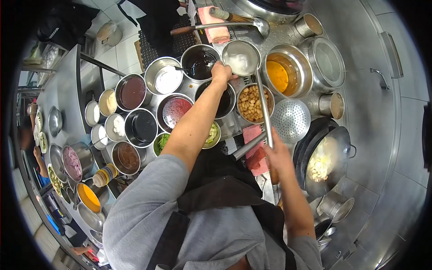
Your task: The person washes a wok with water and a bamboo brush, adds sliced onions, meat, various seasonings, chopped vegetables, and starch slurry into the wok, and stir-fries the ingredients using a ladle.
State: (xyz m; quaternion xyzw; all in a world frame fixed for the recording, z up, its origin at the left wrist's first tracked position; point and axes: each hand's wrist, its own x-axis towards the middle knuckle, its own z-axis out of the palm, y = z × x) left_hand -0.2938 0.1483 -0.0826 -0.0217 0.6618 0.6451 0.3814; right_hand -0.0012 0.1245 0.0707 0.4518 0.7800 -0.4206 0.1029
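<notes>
My left hand point(221, 73) reaches forward, its fingers closed at the near rim of a round metal bowl point(240, 57) with something white inside. In my right hand point(280, 155) is the long handle of a ladle point(263, 99), wooden at the near end. The far end of the handle meets the bowl's right side; I cannot tell whether the bowl is the ladle's own head. Below the handle stands a pot of browned cubes point(252, 104). Pots of dark sauce point(198, 63) surround my left forearm.
A pot of orange liquid point(276, 76), a perforated strainer point(291, 120) and a wok point(339, 155) with pale chopped food lie to the right. Another ladle point(261, 28) rests across a pink cloth point(213, 27). Several sauce pots point(141, 127) crowd the left. Other people stand at the edges.
</notes>
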